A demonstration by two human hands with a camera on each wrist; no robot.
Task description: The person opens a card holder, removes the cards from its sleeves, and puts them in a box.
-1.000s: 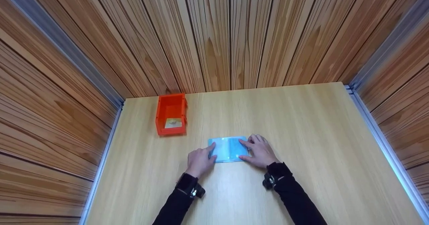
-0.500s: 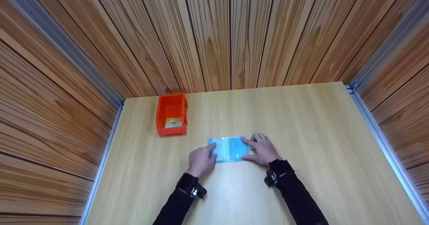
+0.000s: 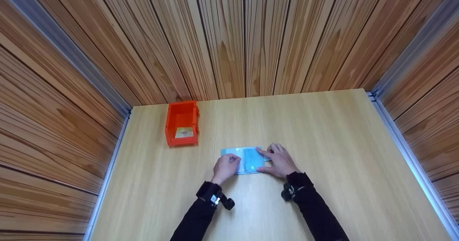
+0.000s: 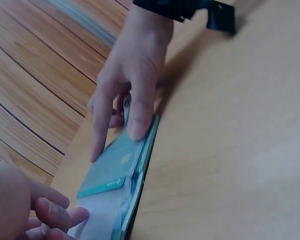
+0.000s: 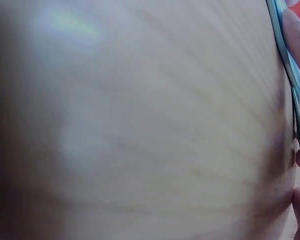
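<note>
A light blue card holder with clear sleeves lies opened flat on the table. In the left wrist view, a teal card with small white lettering shows under its plastic. My left hand is over the holder's left half, fingertips gathered; one finger touches the pale sleeve in the left wrist view. Whether anything is pinched there is hidden. My right hand presses the right half with straight thumb and forefinger. Its other fingers are bent beside a short tab with a snap, at the holder's right end.
An orange-red bin stands at the table's back left, with a small yellow and white card or label inside. Wood-panelled walls rise behind and at both sides of the wooden table.
My left hand has moved right from the holder's left edge onto its left half, and its fingers have drawn together. Earlier, my right hand shifted slightly right, and the tab came into sight.
</note>
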